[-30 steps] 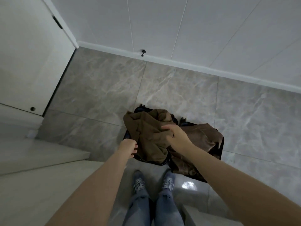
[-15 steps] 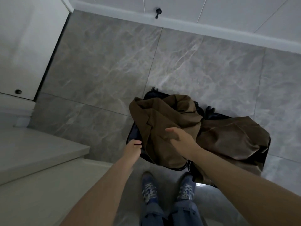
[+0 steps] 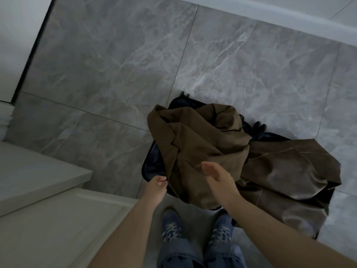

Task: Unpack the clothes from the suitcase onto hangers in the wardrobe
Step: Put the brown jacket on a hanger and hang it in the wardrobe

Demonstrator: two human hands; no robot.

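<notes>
Suitcase is lying open on the grey tiled floor, roughly dead centre and a bit toward 4 o'clock, dark shell and bluish lining showing along its left edge. A brown jacket is heaped over the left half, collar and lapel up around 11 o'clock of the pile. Another brown garment, a bit shinier, is draped over the right half and spills off the case toward 5 o'clock.

Left hand has its grip pinched on the near left edge, right where the jacket hem meets the suitcase rim; can't tell which of the two it actually has. Right hand is released, fingers straight, palm turned sideways, hovering just over the jacket's lower part and holding nothing.

Blue sneakers and jeans at 6 o'clock, just beside the case. White cabinet panel sits at 8 o'clock, white baseboard up at 1 o'clock.
</notes>
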